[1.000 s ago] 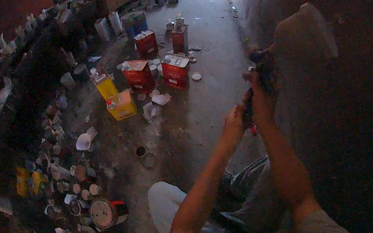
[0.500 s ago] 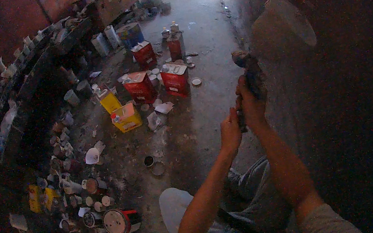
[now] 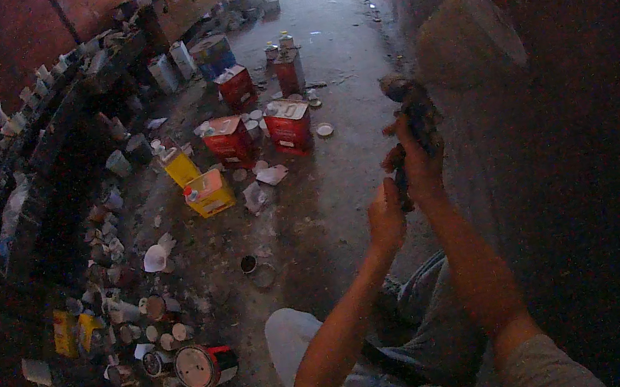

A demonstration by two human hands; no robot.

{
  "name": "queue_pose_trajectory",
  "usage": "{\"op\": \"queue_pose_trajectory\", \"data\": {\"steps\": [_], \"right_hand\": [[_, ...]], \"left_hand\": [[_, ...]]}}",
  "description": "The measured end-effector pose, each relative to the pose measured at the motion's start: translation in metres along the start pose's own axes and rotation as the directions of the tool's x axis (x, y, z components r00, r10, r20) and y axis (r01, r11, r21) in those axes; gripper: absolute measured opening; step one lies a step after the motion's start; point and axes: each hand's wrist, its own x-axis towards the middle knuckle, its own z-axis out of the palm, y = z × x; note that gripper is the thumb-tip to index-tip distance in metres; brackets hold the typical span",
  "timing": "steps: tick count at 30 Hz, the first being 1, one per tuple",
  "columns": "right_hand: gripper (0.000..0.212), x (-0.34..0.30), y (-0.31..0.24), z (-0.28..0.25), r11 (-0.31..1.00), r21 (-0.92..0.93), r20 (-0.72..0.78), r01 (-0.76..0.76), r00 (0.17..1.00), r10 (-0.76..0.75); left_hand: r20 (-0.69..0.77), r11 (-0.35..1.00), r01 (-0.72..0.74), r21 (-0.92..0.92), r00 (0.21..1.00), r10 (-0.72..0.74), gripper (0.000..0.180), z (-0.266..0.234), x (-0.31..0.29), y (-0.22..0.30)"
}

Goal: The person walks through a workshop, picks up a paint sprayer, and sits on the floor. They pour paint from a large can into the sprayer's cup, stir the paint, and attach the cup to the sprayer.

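A dark, dirty tool that looks like a spray gun (image 3: 421,120) is held out in front of me, right of the middle, with a rounded brownish end at its top. My right hand (image 3: 423,165) is wrapped round its body, a couple of fingers showing on the left side. Just below and to the left, my left hand (image 3: 386,217) is closed at the lower end of the tool. A dark stub of the tool shows between the two hands. Dim light hides its finer details.
Red cans (image 3: 288,127) and yellow cans (image 3: 209,193) stand on the floor ahead. Paint pots, cups and a large lidded can (image 3: 196,368) crowd the left. A cluttered shelf (image 3: 50,131) runs along the left. A pale cone-like shape (image 3: 469,37) shows at the dark right wall.
Fingers of my right hand stand out more on the tool's left side. My left hand stays at its lower end. The whole view has shifted slightly.
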Motion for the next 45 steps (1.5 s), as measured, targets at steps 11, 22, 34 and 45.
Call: {"op": "queue_pose_trajectory", "data": {"steps": [11,22,34,45], "right_hand": [[0.031,0.009,-0.008,-0.002,0.988,-0.001,0.065,-0.154,0.986,0.154],[0.026,0.008,-0.012,-0.007,0.982,0.017,0.098,-0.190,0.977,0.188],[0.033,-0.004,-0.014,-0.004,0.965,-0.127,0.052,-0.231,0.970,0.239],[0.043,-0.006,-0.024,0.002,0.994,-0.105,0.100,-0.018,0.995,0.029]], "left_hand": [[-0.022,0.858,-0.285,0.428,0.945,0.325,0.066,0.000,0.006,-0.008],[-0.072,0.986,-0.125,0.110,0.988,0.133,0.042,0.007,0.009,0.010],[0.041,0.996,0.040,-0.076,0.998,-0.037,0.058,0.002,0.005,0.018],[0.017,0.979,-0.057,0.196,0.998,0.055,0.044,-0.009,-0.029,-0.015]]}}
